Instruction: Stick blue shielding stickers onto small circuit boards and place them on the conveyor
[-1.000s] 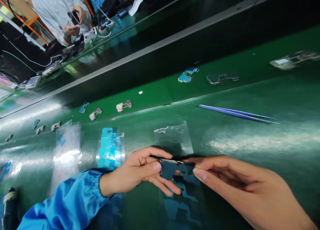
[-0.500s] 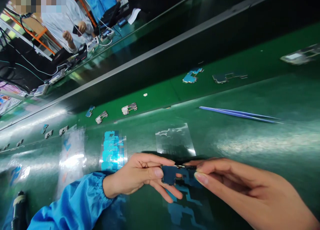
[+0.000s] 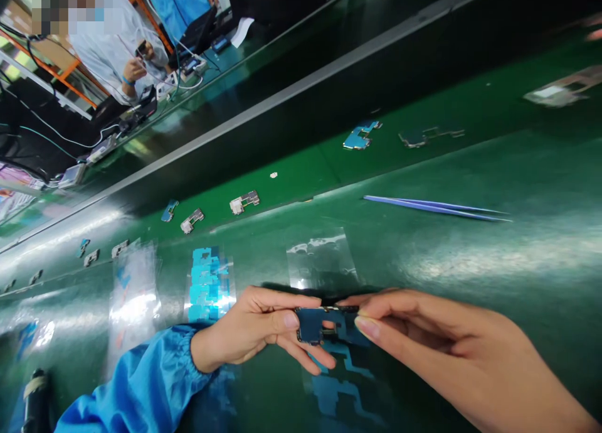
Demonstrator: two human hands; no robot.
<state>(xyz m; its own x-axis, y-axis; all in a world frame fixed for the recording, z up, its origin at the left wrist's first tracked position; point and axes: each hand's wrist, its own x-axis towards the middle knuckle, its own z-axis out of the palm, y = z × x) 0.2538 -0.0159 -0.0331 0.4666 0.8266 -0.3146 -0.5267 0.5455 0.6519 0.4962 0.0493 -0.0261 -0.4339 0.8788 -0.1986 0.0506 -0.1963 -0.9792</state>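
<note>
A small circuit board [image 3: 311,326] with a dark blue film on its face is held between both hands, low in the middle of the view. My left hand [image 3: 254,326] pinches its left end between thumb and forefinger, the other fingers stretched beneath it. At the board's right end, my right hand [image 3: 423,345] grips with thumb and fingertips. Below the board lies a clear sheet with blue cut-out film stickers [image 3: 329,395], partly covered by the hands. A clear plastic sheet [image 3: 322,260] rests just beyond the fingers.
Blue tweezers [image 3: 435,208] lie right of centre. Several boards, including a blue-faced one [image 3: 360,136], lie along the green strip [image 3: 310,169]. To the left are a sheet of bright blue stickers [image 3: 205,282], clear sheets [image 3: 134,295] and a black cylindrical tool [image 3: 36,401]. A co-worker [image 3: 108,44] handles something across the bench.
The view has shifted slightly, and my hands with the board appear a little further left. Both hands keep their hold on the board. The co-worker's hands across the bench have come closer together.
</note>
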